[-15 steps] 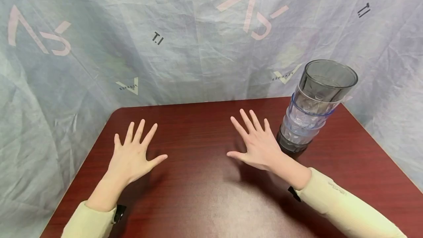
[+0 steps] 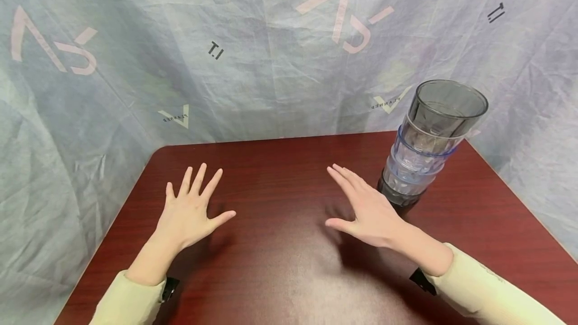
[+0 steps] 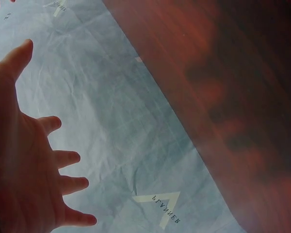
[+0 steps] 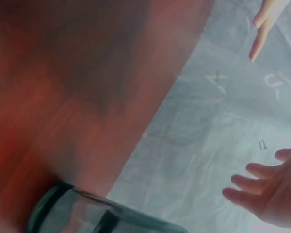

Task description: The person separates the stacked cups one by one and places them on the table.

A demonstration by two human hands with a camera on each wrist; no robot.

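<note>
A tall stack of nested clear cups (image 2: pixel 417 149) stands on the right of the dark red table (image 2: pixel 271 189). Its top cup is smoky grey, blue-rimmed and clear ones sit in the middle, and a dark one is at the base. Just left of the stack, my right hand (image 2: pixel 372 212) hovers over the table with its fingers straight and close together, the thumb apart. Over the table's left side my left hand (image 2: pixel 187 217) is held with fingers spread wide. Both hands hold nothing. Part of the stack (image 4: pixel 106 216) shows at the bottom of the right wrist view.
A pale grey cloth (image 2: pixel 271 64) with printed letters hangs behind the table and along both sides. Black straps (image 2: pixel 423 281) show at both wrists, below cream sleeves (image 2: pixel 487 285).
My right hand has shifted right and towards me, and its spread fingers have come together. The left hand has moved slightly right. The cup stack stays in place.
</note>
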